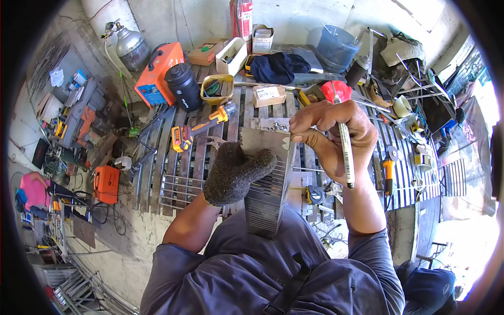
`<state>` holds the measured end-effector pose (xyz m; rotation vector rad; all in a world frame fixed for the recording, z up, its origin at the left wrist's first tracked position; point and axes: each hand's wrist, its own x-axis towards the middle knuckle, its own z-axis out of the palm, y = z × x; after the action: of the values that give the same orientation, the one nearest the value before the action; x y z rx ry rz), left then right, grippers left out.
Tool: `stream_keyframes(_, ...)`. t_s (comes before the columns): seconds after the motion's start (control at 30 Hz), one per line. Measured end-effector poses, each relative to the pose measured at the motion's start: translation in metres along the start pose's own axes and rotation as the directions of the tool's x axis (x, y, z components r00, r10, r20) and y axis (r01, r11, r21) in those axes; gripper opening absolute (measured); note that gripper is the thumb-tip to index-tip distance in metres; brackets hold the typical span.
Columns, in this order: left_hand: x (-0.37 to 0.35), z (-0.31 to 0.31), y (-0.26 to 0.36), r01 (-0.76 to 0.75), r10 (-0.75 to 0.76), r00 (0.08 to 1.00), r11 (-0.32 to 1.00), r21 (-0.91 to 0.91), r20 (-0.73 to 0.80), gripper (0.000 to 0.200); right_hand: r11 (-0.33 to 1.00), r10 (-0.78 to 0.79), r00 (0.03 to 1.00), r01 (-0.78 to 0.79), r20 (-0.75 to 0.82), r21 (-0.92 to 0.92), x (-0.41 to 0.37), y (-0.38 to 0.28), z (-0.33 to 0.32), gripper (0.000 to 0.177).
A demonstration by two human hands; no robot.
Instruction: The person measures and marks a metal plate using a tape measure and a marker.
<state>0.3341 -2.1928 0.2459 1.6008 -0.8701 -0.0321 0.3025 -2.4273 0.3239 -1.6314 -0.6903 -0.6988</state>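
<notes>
My left hand (pixel 228 176), in a dark knitted glove, is closed around a slotted grey metal box-like piece (pixel 264 212). The piece stands tilted in front of my torso, rows of narrow slots along its face and a plain band near its upper end. My bare right hand (pixel 344 131) has a white marker pen (pixel 346 157) tucked between its fingers, pointing down past the palm. Its thumb and index fingertip come together right at the upper right corner of the metal piece.
Beyond my hands is a slatted metal table (pixel 170 176). On it lie a yellow-black cordless tool (pixel 210 122), a tape measure (pixel 315 195), an angle grinder (pixel 389 170), a black bottle (pixel 184 86) and an orange welding machine (pixel 160 73). A person in pink (pixel 34 189) is far left.
</notes>
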Motion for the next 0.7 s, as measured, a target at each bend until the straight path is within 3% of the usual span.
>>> stream_keyframes(0.1,-0.004,0.000,-0.013,-0.040,0.040,0.999,0.995,0.095,0.009,0.016,1.000,0.009,1.000,-0.009,-0.002,-0.007,-0.001,-0.001,-0.001,0.034)
stream_keyframes(0.27,-0.001,0.005,-0.009,-0.012,0.012,0.999,1.000,0.007,-0.038,0.017,0.999,-0.018,1.000,0.018,-0.011,-0.045,-0.002,0.001,-0.001,0.035)
stream_keyframes(0.5,-0.002,-0.001,-0.019,-0.124,0.124,0.992,0.975,0.184,0.013,0.026,0.986,-0.131,0.991,0.128,-0.017,-0.109,0.000,0.003,0.002,0.037)
stream_keyframes(0.6,-0.002,0.001,-0.021,-0.122,0.124,0.992,0.980,0.159,-0.008,0.022,0.985,-0.140,0.990,0.139,-0.008,-0.099,0.000,0.004,0.002,0.036)
stream_keyframes(0.7,0.002,0.004,-0.003,0.063,-0.067,0.997,0.994,-0.093,-0.038,0.017,0.984,-0.116,0.993,0.118,0.020,-0.133,0.000,0.000,0.001,0.038)
